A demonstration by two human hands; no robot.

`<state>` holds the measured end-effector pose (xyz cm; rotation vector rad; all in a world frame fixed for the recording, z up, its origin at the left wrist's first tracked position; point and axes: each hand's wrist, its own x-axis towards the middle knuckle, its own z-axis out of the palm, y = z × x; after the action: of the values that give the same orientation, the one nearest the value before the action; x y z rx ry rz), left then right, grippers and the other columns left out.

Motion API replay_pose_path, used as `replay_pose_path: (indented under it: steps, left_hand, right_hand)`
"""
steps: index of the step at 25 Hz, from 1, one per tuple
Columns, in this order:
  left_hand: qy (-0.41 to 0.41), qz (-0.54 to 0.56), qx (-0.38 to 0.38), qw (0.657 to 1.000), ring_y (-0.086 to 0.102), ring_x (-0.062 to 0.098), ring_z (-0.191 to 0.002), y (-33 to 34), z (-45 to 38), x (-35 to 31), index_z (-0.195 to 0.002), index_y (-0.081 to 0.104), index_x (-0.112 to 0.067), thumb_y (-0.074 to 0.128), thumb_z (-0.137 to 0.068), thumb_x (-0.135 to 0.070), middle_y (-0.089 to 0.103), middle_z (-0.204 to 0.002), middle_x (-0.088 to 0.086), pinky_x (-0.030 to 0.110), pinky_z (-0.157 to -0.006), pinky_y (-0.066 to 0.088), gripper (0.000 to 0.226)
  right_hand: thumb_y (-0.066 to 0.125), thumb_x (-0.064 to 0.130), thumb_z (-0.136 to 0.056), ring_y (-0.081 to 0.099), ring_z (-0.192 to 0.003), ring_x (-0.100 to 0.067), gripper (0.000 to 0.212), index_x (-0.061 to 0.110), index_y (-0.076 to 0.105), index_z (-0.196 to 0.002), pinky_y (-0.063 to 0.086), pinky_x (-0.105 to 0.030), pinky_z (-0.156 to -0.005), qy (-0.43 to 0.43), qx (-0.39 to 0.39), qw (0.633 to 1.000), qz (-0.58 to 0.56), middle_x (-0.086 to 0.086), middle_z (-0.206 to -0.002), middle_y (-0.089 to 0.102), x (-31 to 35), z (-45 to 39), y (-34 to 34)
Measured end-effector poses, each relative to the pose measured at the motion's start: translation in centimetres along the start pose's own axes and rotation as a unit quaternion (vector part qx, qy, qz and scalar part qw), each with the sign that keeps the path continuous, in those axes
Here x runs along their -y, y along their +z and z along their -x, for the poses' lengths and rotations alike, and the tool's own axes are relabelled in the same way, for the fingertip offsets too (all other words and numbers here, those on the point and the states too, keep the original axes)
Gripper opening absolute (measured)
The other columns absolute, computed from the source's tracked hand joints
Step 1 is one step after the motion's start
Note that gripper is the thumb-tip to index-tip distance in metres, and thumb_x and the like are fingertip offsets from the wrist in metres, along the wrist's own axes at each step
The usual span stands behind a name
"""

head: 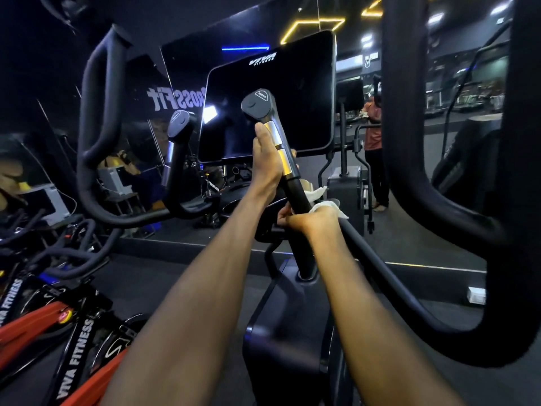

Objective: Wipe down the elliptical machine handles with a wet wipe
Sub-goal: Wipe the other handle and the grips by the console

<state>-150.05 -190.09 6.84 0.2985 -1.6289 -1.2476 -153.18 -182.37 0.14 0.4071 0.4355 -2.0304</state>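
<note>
A short black handle [298,189] with silver sensor bands and a grey cap rises in front of the console screen [272,98]. My left hand [268,162] is wrapped around its silver upper part. Below it, my right hand [310,222] grips the black lower stretch of the same handle with a white wet wipe [325,200] bunched between palm and bar; parts of the wipe stick out above the fingers. A matching short handle [175,142] stands at the left. Large looped black moving handles flank me at left [96,112] and right [409,142].
Red and black spin bikes [58,317] crowd the lower left. A mirror wall ahead reflects a standing person [373,142] and gym lights. The machine's dark base housing [281,332] sits below my arms. A small white object [475,294] lies on the floor at right.
</note>
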Motion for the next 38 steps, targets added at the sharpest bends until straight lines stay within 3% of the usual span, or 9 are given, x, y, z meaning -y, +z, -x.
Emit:
replay_pose_path:
  steps: [6, 10, 13, 15, 19, 23, 28, 34, 38]
  left_hand:
    - [-0.032, -0.010, 0.045, 0.998, 0.054, 0.033, -0.076, -0.5, 0.1, -0.2, -0.073, 0.058, -0.031, 0.026, -0.083, -0.079, 0.055, -0.080, 0.019, 0.067, -0.079, 0.050, 0.059]
    - [-0.058, -0.011, 0.052, 0.997, 0.061, 0.030, -0.071, -0.8, 0.5, -1.3, -0.089, 0.057, -0.008, 0.021, -0.101, -0.059, 0.062, -0.077, 0.017, 0.045, -0.069, 0.055, 0.063]
    - [-0.094, -0.049, 0.085, 0.991, 0.066, 0.029, -0.077, -1.7, 0.1, -1.5, -0.104, 0.058, -0.003, 0.025, -0.099, -0.061, 0.068, -0.091, 0.020, 0.037, -0.067, 0.055, 0.067]
    - [-0.105, -0.074, 0.106, 0.986, 0.063, 0.030, -0.080, -2.4, 0.4, -1.8, -0.104, 0.055, -0.008, 0.027, -0.099, -0.060, 0.065, -0.093, 0.020, 0.041, -0.072, 0.054, 0.060]
    - [-0.130, -0.069, 0.121, 0.982, 0.060, 0.026, -0.082, -3.4, 1.0, -2.2, -0.116, 0.058, -0.001, 0.026, -0.104, -0.048, 0.066, -0.097, 0.018, 0.039, -0.078, 0.051, 0.059]
    - [-0.148, -0.065, 0.123, 0.979, 0.062, 0.021, -0.079, -3.6, 1.6, -2.1, -0.117, 0.059, -0.003, 0.025, -0.106, -0.044, 0.070, -0.109, 0.020, 0.038, -0.074, 0.054, 0.054]
    - [-0.144, -0.104, 0.159, 0.971, 0.060, 0.026, -0.078, -4.1, 2.2, -0.8, -0.117, 0.058, -0.004, 0.022, -0.104, -0.048, 0.067, -0.096, 0.020, 0.037, -0.069, 0.050, 0.058]
    - [-0.147, -0.110, 0.121, 0.976, 0.057, 0.021, -0.073, -4.3, 3.5, 0.1, -0.108, 0.061, -0.005, 0.025, -0.107, -0.038, 0.064, -0.086, 0.008, 0.033, -0.066, 0.045, 0.049]
    - [-0.167, -0.152, 0.113, 0.968, 0.059, 0.015, -0.071, -5.6, 5.9, 0.8, -0.095, 0.058, -0.021, 0.033, -0.104, -0.036, 0.069, -0.092, 0.002, 0.028, -0.059, 0.045, 0.031]
  right_hand:
    - [0.070, 0.004, -0.079, 0.057, -0.053, -0.009, 0.019, 0.007, 0.063, -0.096, 0.044, -0.014, -0.040, -0.135, 0.087, 0.958, 0.237, -0.006, -0.076, 0.062, -1.5, 4.1, -0.9]
    - [0.044, 0.021, -0.095, 0.061, -0.050, -0.016, 0.024, 0.025, 0.058, -0.113, 0.037, -0.018, -0.044, -0.083, 0.145, 0.978, 0.127, -0.001, -0.075, 0.071, -2.5, 3.2, 0.3]
    - [0.041, 0.026, -0.102, 0.056, -0.067, -0.019, 0.026, 0.020, 0.051, -0.124, 0.036, -0.021, -0.046, -0.225, 0.089, 0.930, 0.278, -0.008, -0.098, 0.076, -4.0, 4.5, -0.9]
    - [0.039, 0.036, -0.103, 0.055, -0.082, -0.022, 0.037, 0.010, 0.048, -0.128, 0.048, -0.030, -0.062, -0.385, 0.000, 0.840, 0.381, -0.011, -0.115, 0.064, -4.8, 5.0, -2.6]
    - [0.034, 0.051, -0.101, 0.045, -0.118, -0.027, 0.060, 0.012, 0.029, -0.145, 0.039, -0.046, -0.099, -0.674, -0.089, 0.453, 0.576, -0.012, -0.134, 0.042, -5.2, 3.9, -1.3]
    - [0.048, 0.041, -0.098, 0.061, -0.098, -0.031, 0.059, 0.008, 0.028, -0.142, 0.047, -0.048, -0.085, -0.671, -0.100, 0.307, 0.667, -0.014, -0.119, 0.057, -3.1, -1.0, -1.1]
    - [0.058, 0.035, -0.094, 0.065, -0.087, -0.034, 0.037, 0.008, 0.048, -0.117, 0.045, -0.047, -0.083, -0.704, -0.107, 0.313, 0.629, -0.014, -0.098, 0.067, -2.3, -2.2, -2.7]
    - [0.059, 0.027, -0.095, 0.065, -0.094, -0.035, 0.046, 0.003, 0.042, -0.130, 0.044, -0.046, -0.084, -0.710, -0.043, 0.313, 0.630, -0.017, -0.106, 0.067, -1.4, -2.9, -3.1]
    - [0.052, 0.017, -0.095, 0.054, -0.112, -0.037, 0.053, 0.002, 0.031, -0.142, 0.043, -0.048, -0.090, -0.622, -0.026, 0.438, 0.649, -0.022, -0.124, 0.056, -2.2, -3.3, -6.0]
